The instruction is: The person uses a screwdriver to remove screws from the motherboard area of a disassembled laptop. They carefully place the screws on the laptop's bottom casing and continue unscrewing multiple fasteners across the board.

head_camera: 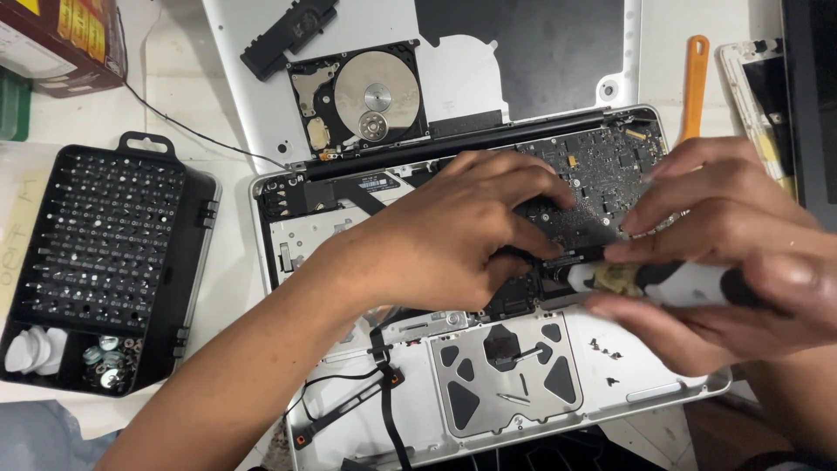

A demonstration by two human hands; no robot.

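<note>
With the bottom cover already off the open laptop (349, 419), my left hand (445, 240) presses half-curled on its logic board (602, 170), while my right hand (732, 253) grips a screwdriver (689, 283) there, board not yet removed.

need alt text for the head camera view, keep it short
Two bare hands work inside an opened laptop: the left hand rests on its circuit board, the right hand holds a screwdriver there. A bit set case lies left, an exposed hard drive behind.
</note>
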